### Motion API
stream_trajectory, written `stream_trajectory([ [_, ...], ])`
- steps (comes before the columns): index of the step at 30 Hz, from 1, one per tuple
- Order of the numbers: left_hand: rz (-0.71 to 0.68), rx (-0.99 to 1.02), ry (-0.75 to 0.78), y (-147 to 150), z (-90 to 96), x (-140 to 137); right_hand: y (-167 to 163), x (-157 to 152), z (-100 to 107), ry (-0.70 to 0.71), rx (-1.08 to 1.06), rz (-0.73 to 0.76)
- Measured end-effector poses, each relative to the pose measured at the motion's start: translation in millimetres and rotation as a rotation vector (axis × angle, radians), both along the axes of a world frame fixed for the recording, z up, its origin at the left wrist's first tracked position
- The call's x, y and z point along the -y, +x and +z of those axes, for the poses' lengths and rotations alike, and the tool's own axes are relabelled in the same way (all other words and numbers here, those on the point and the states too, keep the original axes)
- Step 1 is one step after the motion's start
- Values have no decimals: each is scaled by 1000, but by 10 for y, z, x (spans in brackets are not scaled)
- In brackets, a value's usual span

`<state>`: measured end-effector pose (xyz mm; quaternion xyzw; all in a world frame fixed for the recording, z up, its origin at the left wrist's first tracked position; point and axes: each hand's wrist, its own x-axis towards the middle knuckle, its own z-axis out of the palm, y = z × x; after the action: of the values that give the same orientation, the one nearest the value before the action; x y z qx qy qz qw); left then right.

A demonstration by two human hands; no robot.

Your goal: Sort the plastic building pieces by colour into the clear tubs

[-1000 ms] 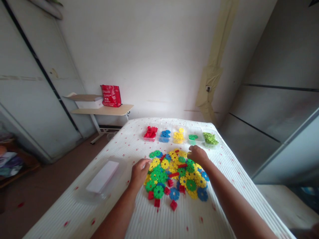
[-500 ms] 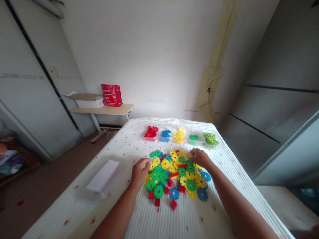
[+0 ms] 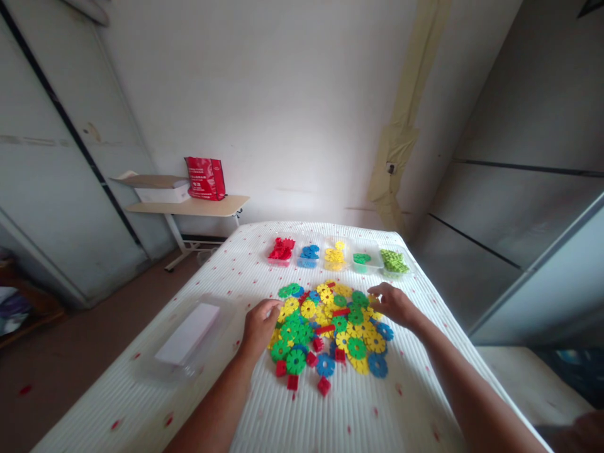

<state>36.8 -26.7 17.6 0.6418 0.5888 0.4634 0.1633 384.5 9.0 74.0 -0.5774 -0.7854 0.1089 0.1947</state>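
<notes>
A loose pile of notched plastic discs in yellow, green and blue lies on the white ribbed cover. One green disc (image 3: 296,361) and one blue disc (image 3: 325,365) sit at its near edge, among several small red cubes (image 3: 323,385). My left hand (image 3: 259,324) is at the pile's left edge, fingers bent and thumb close to the index finger; whatever lies between them is too small to make out. My right hand (image 3: 395,304) hovers at the far right edge, fingers bent but apart from the thumb, beside yellow discs (image 3: 374,313).
Behind the pile stand clear tubs of red pieces (image 3: 282,250), blue discs (image 3: 309,255), yellow discs (image 3: 335,257), green discs (image 3: 362,259) and light green pieces (image 3: 394,261). A clear container with a white block (image 3: 189,333) lies at left. A side table (image 3: 212,206) holds a red bag (image 3: 205,179).
My right hand has drawn slightly back from the pile's far right edge, and its fingers have spread. A green disc now shows there. My left hand stays at the left edge.
</notes>
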Motion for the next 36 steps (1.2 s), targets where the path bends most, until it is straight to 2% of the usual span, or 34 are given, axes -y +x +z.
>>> stream_trajectory([
  [8, 6, -6, -2, 11, 12, 7, 30, 159, -209, -44, 85, 63],
  [17, 2, 12, -21, -2, -29, -6, -51, 186, -182, -78, 219, -9],
  [20, -3, 15, -16, -6, -42, -14, -47, 176, -184, -79, 193, -24],
  [24, 4, 21, -19, -8, -52, -23, 25, 199, -98, -77, 39, 13],
  [27, 2, 24, -17, -4, -40, -19, 62, 314, 34, -96, -79, 66],
  [30, 5, 25, -15, 3, -18, -9, 22, 507, 121, -123, -53, 129],
  [36, 5, 18, -19, 6, -27, -13, -125, 788, -13, -135, 112, 109],
])
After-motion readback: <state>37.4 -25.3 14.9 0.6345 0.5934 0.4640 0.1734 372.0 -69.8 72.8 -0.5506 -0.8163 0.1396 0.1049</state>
